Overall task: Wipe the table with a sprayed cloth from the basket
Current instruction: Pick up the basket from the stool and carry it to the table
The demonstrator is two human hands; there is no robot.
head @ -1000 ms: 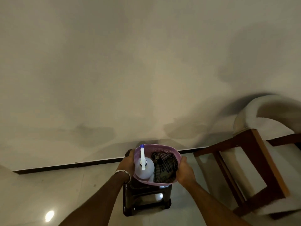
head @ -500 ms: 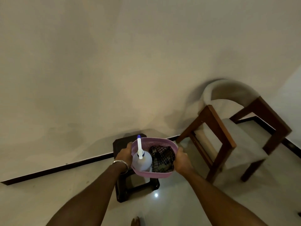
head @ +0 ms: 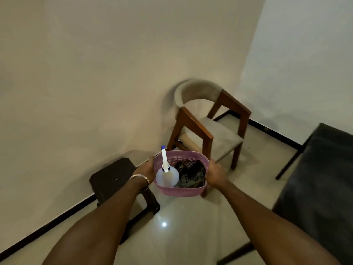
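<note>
Both hands grip pink basket in mid-air: left hand on left rim, right hand on right. Spray bottle & checked cloth inside, dark table at right

One head cam only, so I get no second view to overlap. It looks forward and down along both arms, basket close, chair and wall corner beyond.

bottle left of cloth in basket.
</note>
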